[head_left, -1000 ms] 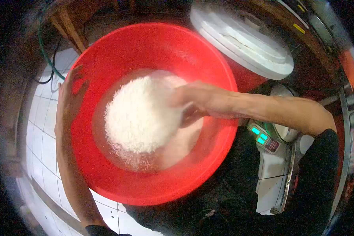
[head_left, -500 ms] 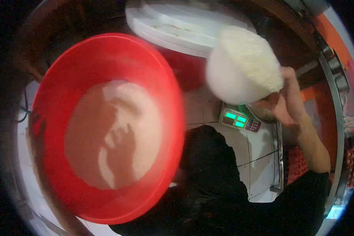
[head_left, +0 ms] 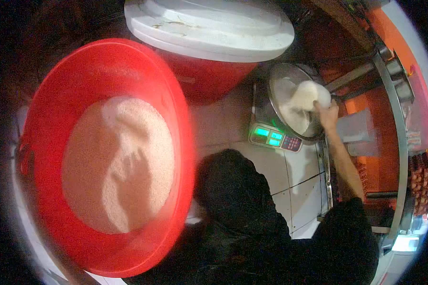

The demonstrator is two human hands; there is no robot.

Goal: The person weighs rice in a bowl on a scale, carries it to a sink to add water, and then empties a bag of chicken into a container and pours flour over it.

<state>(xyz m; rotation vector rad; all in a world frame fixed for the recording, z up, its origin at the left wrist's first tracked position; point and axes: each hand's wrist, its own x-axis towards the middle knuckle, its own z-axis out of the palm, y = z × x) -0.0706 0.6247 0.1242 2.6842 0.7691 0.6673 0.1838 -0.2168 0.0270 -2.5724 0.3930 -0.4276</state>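
My right hand is closed around a white rounded scoop. It is tipped over a round metal bowl, with pale, rice-like grains at its mouth and in the bowl. Beneath the bowl is a digital scale with lit green displays. A large red tub fills the left side, tilted towards me and holding a broad bed of similar grains. My left hand cannot be made out in the shadow near the tub's left rim.
Behind the scale stands a red bin with a white lid. A metal frame rises at the right, near hanging packets. My dark-clothed knee is between tub and scale, above a tiled floor.
My right hand has carried the heaped scoop away from me, down to the metal bowl, and tipped it. The red tub sits further left in view; the bowl now shows.
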